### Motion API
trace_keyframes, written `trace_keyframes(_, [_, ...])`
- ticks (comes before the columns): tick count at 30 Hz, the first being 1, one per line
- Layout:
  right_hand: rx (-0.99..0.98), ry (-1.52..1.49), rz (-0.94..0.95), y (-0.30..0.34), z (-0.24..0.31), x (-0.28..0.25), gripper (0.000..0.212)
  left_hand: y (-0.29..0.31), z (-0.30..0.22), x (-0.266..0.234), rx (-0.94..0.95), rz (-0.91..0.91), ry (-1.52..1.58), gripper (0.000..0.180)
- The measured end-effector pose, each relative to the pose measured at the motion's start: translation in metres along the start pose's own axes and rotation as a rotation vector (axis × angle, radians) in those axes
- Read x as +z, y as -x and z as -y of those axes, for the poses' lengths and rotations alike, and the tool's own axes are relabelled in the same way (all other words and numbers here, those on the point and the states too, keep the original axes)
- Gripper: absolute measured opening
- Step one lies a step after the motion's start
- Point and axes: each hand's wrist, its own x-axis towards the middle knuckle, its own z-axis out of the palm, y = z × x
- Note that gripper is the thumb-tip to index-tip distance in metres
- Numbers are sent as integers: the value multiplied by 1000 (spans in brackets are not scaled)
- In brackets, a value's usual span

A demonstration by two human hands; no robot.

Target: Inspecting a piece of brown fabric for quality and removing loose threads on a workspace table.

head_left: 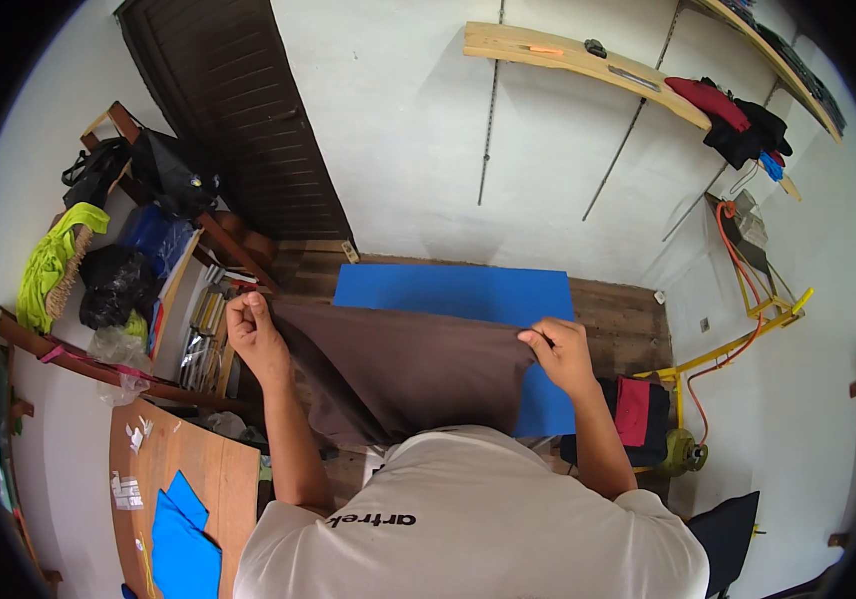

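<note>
A dark brown piece of cloth hangs stretched out in front of me, its top edge running almost straight between my hands. My left hand pinches its upper left corner, the fingers curled closed. At the upper right corner, my right hand grips the edge between thumb and fingers. The cloth drapes down toward my shirt with a fold on its left side, and my body hides its lower part. Behind and below the cloth lies a flat blue surface, partly covered from view.
At lower left a wooden table bears folded blue fabric and small white scraps. A cluttered shelf rack stands left, near a dark door. Wall shelves are at upper right. A yellow metal frame with an orange hose stands right.
</note>
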Motion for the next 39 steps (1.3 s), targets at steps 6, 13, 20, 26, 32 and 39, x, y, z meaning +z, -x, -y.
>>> trace_keyframes(6, [-6, -175, -175, -1, 1, 0, 33, -3, 3, 0, -113, -29, 114, 24])
trace_keyframes(13, [33, -89, -16, 5, -5, -19, 29, -4, 6, 1, -245, -51, 232, 27])
trace_keyframes(20, [-15, -126, -99, 3, -9, -11, 32, -4, 10, -1, -234, -54, 249, 27])
trace_keyframes(26, [16, -53, 37, -1, -16, -24, 33, -4, 12, -4, -267, -109, 233, 30])
trace_keyframes(32, [0, -250, -34, -10, -12, -13, 40, -6, 16, -7, -253, -118, 234, 32])
trace_keyframes(39, [69, -132, 52, -9, -26, -24, 45, -6, 14, -7, -283, -127, 263, 32])
